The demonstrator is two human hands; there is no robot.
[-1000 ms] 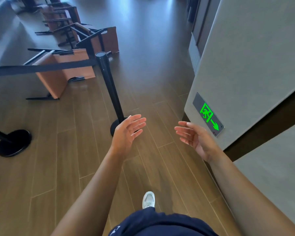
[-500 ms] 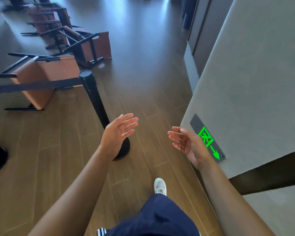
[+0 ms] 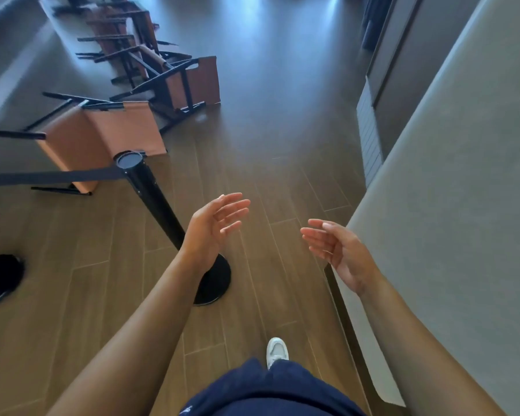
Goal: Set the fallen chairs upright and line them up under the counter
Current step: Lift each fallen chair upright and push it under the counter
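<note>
Closer than before, the round black post stands just beside the left hand. It and the right hand hold nothing, fingers straight and slightly spread. Fallen chairs, flat tan panels on thin black frames, lie on the glossy plank floor beyond the post.

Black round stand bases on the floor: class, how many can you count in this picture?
2. One base sits under the black post, partly behind the left hand; the other base lies at the left edge, cut off by the frame. More may lie out of view.
</note>
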